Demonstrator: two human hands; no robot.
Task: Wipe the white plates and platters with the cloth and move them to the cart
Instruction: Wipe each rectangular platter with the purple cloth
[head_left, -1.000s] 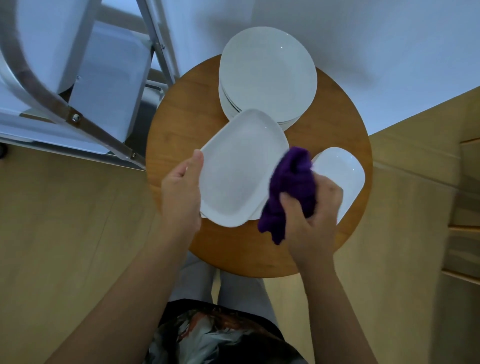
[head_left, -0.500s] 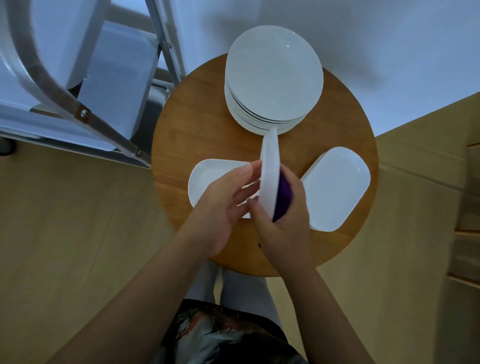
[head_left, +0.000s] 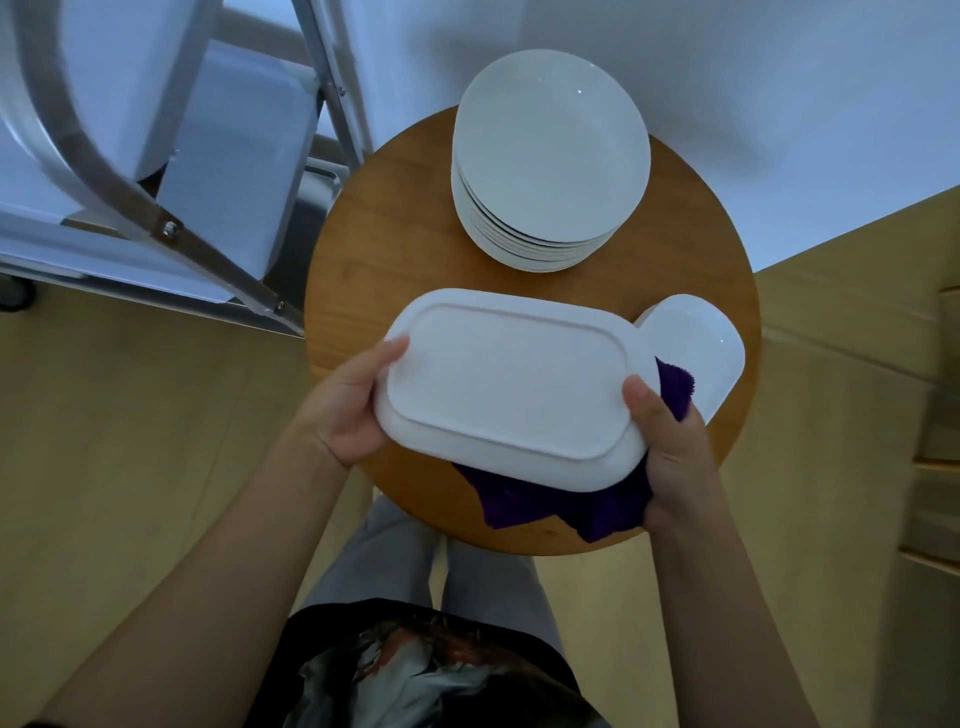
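- Cart: metal frame with white trays, standing off the table's left edge.
- Table: round, wooden top.
- Platter: white, rectangular, underside up, held above the table's near half.
- Stack of plates: round, white, at the table's far edge.
- Second platter: lies at the table's right edge, partly hidden behind the held one.
- Left hand: grip closed around the held platter's left end, thumb on top.
- Right hand: grip closed on the right end and the cloth together.
- Cloth: purple, bunched beneath the held platter, hanging at its near edge.
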